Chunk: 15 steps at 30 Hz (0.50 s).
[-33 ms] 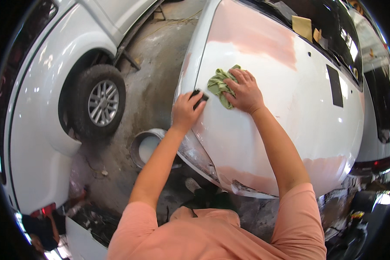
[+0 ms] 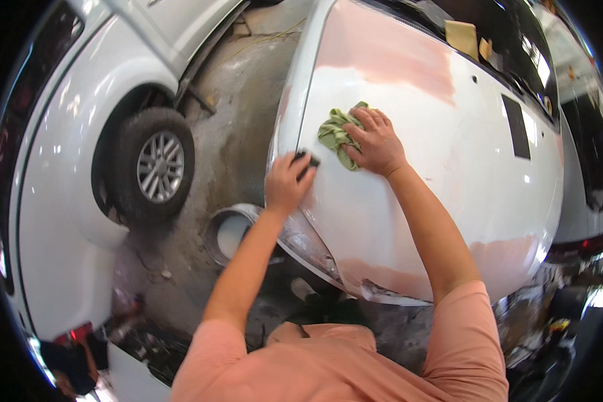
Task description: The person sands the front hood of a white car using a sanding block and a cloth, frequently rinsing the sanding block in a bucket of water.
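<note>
A white car hood (image 2: 442, 174) with pinkish-brown patches lies in front of me. Near its left edge, my left hand (image 2: 290, 184) is closed around a small black block (image 2: 307, 162), pressed against the panel beside the seam. My fingers partly hide the block, and the hand is slightly blurred. Farther up on the hood, my right hand (image 2: 380, 143) grips a crumpled green cloth (image 2: 338, 135) that rests on the white paint.
A bucket (image 2: 214, 231) of cloudy liquid stands on the floor by the front corner of the car. To the left is another white vehicle (image 2: 67, 201) with a dark wheel (image 2: 157, 164). Cardboard pieces (image 2: 462, 38) lie near the windshield. At lower left, another person (image 2: 70, 362) is partly visible.
My left hand has slid a little toward me along the hood's left edge with the black block. The right hand and cloth have hardly moved.
</note>
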Available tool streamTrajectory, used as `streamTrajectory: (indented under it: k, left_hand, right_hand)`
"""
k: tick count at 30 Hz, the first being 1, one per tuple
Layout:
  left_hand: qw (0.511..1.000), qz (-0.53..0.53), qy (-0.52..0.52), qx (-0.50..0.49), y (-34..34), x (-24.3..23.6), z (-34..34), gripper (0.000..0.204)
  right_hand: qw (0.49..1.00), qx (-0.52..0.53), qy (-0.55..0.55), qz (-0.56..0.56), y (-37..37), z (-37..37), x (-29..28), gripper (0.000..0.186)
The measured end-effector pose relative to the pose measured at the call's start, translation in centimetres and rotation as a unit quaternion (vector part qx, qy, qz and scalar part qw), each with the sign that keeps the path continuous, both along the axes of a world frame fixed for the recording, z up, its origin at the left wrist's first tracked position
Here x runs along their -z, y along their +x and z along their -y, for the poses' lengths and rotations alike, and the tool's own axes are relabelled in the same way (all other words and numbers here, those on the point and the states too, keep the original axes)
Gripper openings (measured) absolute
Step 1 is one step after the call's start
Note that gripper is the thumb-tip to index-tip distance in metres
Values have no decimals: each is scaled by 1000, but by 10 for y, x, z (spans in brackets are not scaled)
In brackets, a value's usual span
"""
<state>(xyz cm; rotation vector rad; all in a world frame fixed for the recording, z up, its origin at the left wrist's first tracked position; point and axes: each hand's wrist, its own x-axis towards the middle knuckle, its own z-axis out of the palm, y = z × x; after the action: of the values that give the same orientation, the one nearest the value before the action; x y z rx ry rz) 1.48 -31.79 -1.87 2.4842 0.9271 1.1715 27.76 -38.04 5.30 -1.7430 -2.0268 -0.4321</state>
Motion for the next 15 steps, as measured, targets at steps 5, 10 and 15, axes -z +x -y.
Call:
streamTrajectory:
  k: [5, 10, 15]
  left_hand:
    - [999, 41, 11, 6, -12, 22, 6, 34]
    - [999, 22, 26, 1, 6, 7, -8, 34]
    - [999, 37, 20, -7, -1, 21, 8, 32]
  right_hand:
    - [1000, -1, 19, 1, -2, -3, 0, 39]
    - [999, 9, 30, -7, -1, 0, 5, 38]
    - [1000, 10, 27, -4, 0, -1, 5, 38]
